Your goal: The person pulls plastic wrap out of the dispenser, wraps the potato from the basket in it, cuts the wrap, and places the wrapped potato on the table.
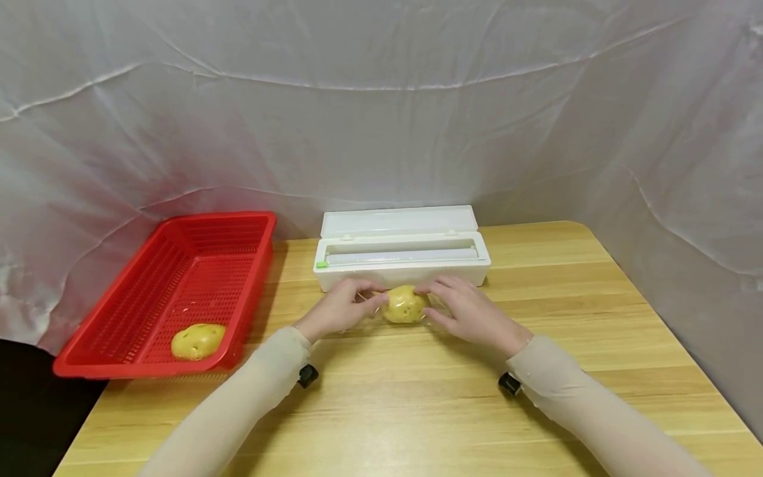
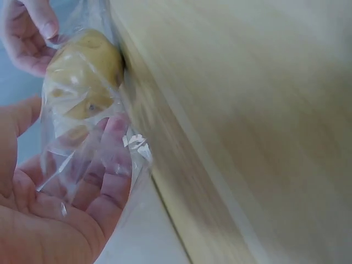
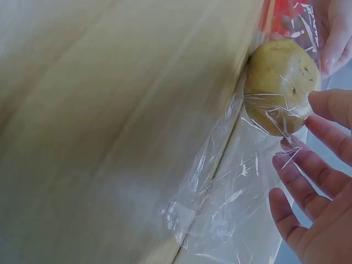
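A yellow potato (image 1: 404, 305) rests on the table, draped in clear cling film (image 3: 225, 203) that spreads out on both sides. On its left is the left hand (image 1: 346, 306); its fingers (image 2: 113, 159) lie loosely bent behind the film, with the thumb apart from them. The right hand (image 1: 471, 313) is on the other side, thumb and index fingertips right at the potato. In the right wrist view, its other fingers (image 3: 300, 187) spread loosely by a gathered twist of film. Just behind the potato stands a white cling film box (image 1: 402, 265), lid raised, roll inside.
At the left, a red plastic basket (image 1: 244, 324) holds another yellow potato (image 1: 198, 341) in its near corner. The wooden table (image 1: 417, 411) extends toward the front and right. Grey cloth (image 1: 381, 132) hangs behind and along the sides.
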Demonstrator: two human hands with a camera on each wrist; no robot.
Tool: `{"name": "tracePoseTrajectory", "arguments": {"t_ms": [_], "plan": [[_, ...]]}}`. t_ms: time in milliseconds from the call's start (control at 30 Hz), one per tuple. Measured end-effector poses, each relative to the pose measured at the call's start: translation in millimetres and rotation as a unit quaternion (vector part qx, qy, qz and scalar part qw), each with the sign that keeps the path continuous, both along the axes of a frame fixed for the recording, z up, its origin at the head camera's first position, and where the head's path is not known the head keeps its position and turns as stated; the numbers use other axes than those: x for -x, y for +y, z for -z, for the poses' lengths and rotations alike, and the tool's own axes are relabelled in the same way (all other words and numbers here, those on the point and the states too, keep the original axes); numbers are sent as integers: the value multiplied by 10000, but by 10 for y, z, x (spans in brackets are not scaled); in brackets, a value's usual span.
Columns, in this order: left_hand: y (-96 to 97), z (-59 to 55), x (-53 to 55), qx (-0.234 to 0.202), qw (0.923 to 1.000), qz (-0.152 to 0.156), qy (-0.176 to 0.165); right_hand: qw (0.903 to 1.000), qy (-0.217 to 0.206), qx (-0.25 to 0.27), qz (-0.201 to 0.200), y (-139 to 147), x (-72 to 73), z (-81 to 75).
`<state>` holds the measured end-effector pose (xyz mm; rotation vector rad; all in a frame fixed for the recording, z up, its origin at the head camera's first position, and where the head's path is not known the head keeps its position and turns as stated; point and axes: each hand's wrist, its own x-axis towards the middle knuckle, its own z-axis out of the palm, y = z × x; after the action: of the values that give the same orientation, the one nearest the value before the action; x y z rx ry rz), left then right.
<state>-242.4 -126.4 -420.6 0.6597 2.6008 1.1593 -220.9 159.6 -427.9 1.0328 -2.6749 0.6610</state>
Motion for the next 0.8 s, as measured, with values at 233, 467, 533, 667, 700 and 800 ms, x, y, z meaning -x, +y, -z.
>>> {"name": "tracePoseTrajectory", "arguments": {"t_ms": [233, 467, 533, 667, 700, 800], "plan": [[-141, -68, -110, 271, 9984, -74, 482, 10000, -86, 10, 9, 9, 8, -2], [-247, -95, -191, 524, 9929, 45, 1067, 9999, -125, -29, 3, 7, 10, -19], [-270, -87, -178, 502, 9930, -5, 1073, 9999, -113, -40, 0, 5, 13, -19], [-311, -57, -103, 293, 9969, -226, 692, 9998, -155, -88, 24, -4, 20, -13], [-320, -47, -77, 241, 9976, -256, 604, 9998, -169, -114, 36, -8, 22, -11], [-347, -19, -7, 156, 9987, -285, 385, 9996, -221, -171, 28, -25, 33, -11]]}}
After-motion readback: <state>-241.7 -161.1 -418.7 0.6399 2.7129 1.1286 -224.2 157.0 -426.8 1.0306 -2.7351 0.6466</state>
